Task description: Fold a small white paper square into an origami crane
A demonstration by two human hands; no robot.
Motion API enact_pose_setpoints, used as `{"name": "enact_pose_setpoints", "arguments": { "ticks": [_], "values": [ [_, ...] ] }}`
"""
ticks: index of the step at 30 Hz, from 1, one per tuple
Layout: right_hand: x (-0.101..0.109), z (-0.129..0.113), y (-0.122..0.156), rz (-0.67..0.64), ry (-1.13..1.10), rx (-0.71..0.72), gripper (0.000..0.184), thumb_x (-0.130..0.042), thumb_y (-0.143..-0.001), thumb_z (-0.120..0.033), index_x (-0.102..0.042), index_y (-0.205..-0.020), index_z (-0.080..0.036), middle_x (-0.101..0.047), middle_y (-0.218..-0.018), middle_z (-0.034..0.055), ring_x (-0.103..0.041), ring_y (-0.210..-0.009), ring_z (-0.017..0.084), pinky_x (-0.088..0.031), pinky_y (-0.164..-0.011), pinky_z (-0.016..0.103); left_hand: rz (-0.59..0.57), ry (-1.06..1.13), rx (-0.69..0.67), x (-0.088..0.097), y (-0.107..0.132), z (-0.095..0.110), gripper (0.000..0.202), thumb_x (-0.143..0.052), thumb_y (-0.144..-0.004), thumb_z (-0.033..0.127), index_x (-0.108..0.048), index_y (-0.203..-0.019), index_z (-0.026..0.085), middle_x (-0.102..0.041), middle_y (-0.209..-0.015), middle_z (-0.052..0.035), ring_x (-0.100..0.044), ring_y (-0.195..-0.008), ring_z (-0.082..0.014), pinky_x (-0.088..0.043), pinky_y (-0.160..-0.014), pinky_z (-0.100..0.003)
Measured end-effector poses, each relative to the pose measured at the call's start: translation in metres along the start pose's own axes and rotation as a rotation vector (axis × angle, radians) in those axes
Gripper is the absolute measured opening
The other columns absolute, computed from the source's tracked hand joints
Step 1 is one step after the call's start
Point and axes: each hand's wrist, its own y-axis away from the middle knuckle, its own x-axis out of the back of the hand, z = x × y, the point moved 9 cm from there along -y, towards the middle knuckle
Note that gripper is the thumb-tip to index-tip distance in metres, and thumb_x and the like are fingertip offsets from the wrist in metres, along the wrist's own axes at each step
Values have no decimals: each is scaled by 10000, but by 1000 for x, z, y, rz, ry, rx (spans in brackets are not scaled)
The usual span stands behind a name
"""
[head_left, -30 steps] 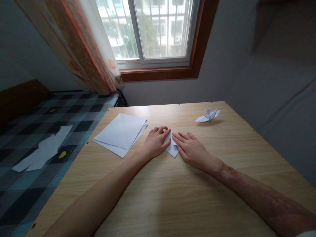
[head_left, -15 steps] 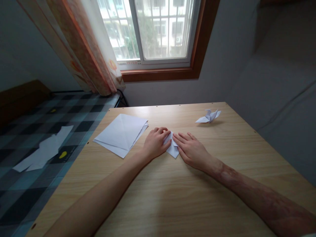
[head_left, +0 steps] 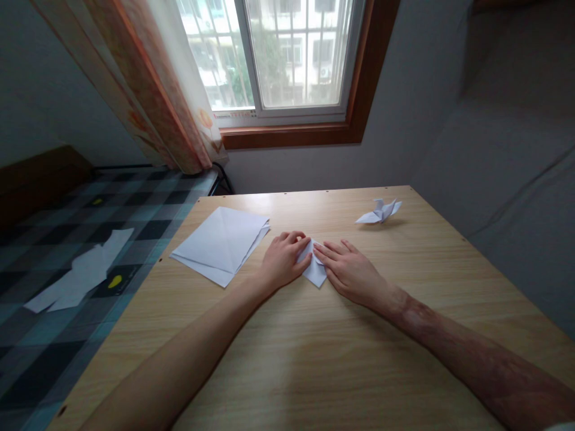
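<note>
A small folded piece of white paper point(head_left: 315, 274) lies on the wooden table between my hands, one corner pointing toward me. My left hand point(head_left: 286, 257) grips its left side, thumb on top and fingers curled at the far edge. From the right, my right hand point(head_left: 353, 270) rests flat on the paper with its fingers stretched out, the fingertips pressing on the right part. Both hands cover much of the sheet, so its full shape is hidden. Beyond my right hand stands a folded paper crane point(head_left: 380, 212).
Left of my hands lies a stack of square white paper sheets point(head_left: 220, 242) with crease lines. White paper scraps point(head_left: 87, 269) rest on the checked bed point(head_left: 58, 359) beside the table point(head_left: 287, 371). A window point(head_left: 296, 54) and a curtain point(head_left: 157, 96) are behind.
My right hand's fingers have shifted very slightly on the folded paper. My left hand and everything else stay in place.
</note>
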Motion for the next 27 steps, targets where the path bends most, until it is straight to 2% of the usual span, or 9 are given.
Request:
{"name": "enact_pose_setpoints", "arguments": {
  "ticks": [7,12,27],
  "values": [
    [1,-1,0,5,-2,-9,584,-423,-1118,-214,-486,-1698,-190,-468,-1760,102,-481,-1603,322,-327,-1333,612,-14,-25,9,0,-1,0,380,-622,-1061,376,-705,-1403,234,-708,-1409,-110,-637,-1284,-316,-530,-1155,-516],
    [0,-1,-1,11,0,-5,603,-428,-1110,-215,-460,-1712,-185,-448,-1773,104,-470,-1609,327,-330,-1329,618,-24,-43,-19,-2,-1,2,421,-587,-1081,356,-664,-1485,263,-695,-1411,-104,-625,-1293,-309,-522,-1155,-514],
    [-2,-1,-1,8,-19,-1,601,-449,-1110,-213,-466,-1710,-176,-463,-1761,133,-474,-1608,345,-337,-1326,632,-48,-90,-5,-1,-2,4,397,-584,-1084,392,-686,-1447,269,-693,-1414,-97,-633,-1285,-312,-521,-1134,-509]
  ]
}}
